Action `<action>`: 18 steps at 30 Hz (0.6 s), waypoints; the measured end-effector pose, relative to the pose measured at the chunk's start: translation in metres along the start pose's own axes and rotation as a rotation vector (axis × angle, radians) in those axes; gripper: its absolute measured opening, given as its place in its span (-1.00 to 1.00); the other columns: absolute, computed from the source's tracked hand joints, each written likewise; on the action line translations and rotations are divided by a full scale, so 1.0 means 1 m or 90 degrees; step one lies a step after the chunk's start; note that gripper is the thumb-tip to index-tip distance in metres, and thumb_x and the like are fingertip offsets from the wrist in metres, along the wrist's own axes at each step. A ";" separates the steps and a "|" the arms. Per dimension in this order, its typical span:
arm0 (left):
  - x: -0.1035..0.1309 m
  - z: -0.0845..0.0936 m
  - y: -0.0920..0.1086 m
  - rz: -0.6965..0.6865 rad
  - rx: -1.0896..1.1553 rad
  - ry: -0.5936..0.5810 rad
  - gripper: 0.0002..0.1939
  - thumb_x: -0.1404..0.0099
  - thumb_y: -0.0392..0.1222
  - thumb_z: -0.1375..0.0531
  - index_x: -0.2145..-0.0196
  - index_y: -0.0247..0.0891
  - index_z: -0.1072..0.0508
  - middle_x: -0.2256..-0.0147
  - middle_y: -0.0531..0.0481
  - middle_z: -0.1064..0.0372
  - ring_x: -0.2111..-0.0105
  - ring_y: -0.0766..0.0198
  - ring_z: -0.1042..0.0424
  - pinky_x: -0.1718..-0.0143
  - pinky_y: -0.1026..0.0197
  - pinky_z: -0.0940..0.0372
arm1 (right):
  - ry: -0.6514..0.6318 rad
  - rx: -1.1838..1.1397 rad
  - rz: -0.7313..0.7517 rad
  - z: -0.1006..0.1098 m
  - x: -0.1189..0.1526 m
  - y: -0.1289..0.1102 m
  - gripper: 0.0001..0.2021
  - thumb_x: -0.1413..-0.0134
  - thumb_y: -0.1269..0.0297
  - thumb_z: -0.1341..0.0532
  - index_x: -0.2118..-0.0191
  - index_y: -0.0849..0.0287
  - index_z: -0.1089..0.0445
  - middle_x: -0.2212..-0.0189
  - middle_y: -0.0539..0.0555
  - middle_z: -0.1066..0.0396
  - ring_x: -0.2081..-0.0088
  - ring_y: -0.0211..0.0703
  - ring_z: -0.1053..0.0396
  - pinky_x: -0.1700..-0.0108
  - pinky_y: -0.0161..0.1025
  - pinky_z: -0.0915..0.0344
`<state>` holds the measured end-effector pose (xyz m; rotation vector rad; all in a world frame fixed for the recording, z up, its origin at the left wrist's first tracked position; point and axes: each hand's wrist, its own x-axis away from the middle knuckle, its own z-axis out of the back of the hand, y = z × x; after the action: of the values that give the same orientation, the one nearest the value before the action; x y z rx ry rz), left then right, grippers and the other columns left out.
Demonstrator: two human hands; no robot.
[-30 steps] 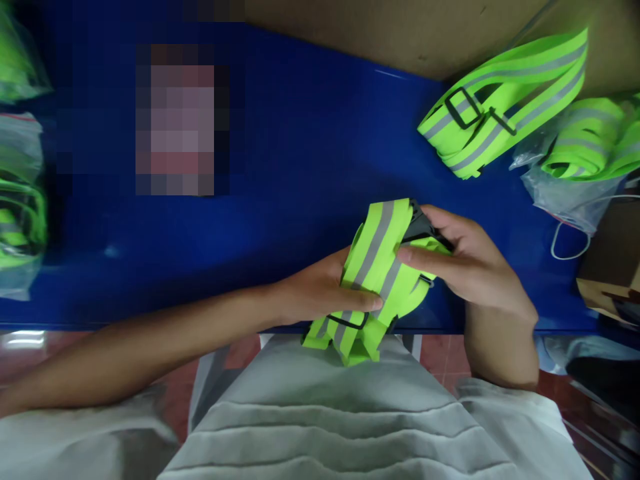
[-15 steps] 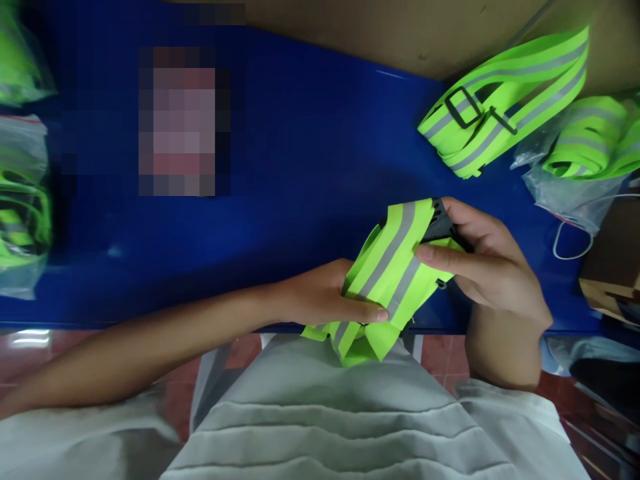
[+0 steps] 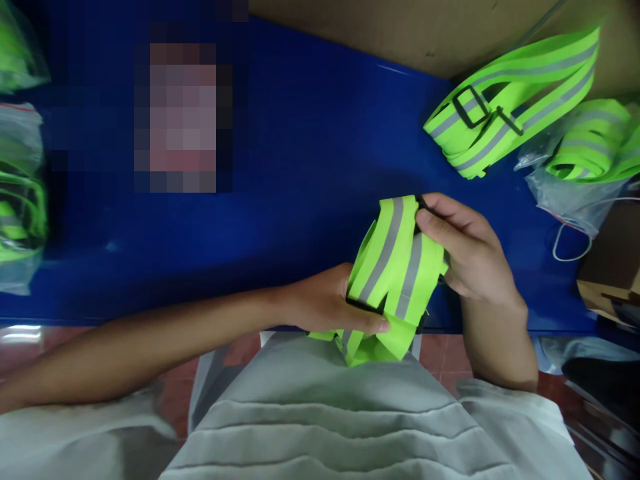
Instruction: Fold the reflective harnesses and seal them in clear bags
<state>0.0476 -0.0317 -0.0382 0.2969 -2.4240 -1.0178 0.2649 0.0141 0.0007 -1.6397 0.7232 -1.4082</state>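
Observation:
A neon-yellow reflective strap point(image 3: 383, 257) with grey stripes is bunched in layers between both hands, over the table's front edge. My left hand point(image 3: 335, 303) is closed on its lower left side, thumb lying across the front layers. At the upper right end, my right hand point(image 3: 467, 243) grips the strap, with the thumb pressed near a black plastic part point(image 3: 420, 220) that the fingers mostly hide. The strap's lower folds hang loose close to my lap. The fingers behind the strap are hidden.
Another reflective strap point(image 3: 510, 110) with black buckles lies folded on the blue table point(image 3: 310, 133) at the back right. Beside it are a rolled strap point(image 3: 590, 143) and a clear plastic bag point(image 3: 575, 200). Bagged straps point(image 3: 20, 213) lie at the left. A cardboard surface point(image 3: 410, 33) borders the back.
My right hand has moved slightly left, its thumb shifting up toward the strap's top end. The black part there is now more covered, and the strap's front layers have spread apart lower down.

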 end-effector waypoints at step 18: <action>0.009 0.015 0.040 -0.268 0.262 0.248 -0.80 -0.38 -0.24 -0.37 0.04 -0.21 -0.67 -0.04 -0.01 -0.63 -0.11 0.08 -0.59 -0.01 0.23 -0.55 | 0.008 0.263 0.352 -0.029 0.019 0.023 -0.77 -0.38 0.24 -0.29 -0.09 -0.01 -0.36 0.10 0.01 -0.47 0.13 -0.20 -0.49 0.07 -0.21 -0.50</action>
<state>0.0321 0.0019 -0.0154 1.0766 -2.2272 -0.5321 0.2428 -0.0195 -0.0094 -1.0097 0.7589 -1.0735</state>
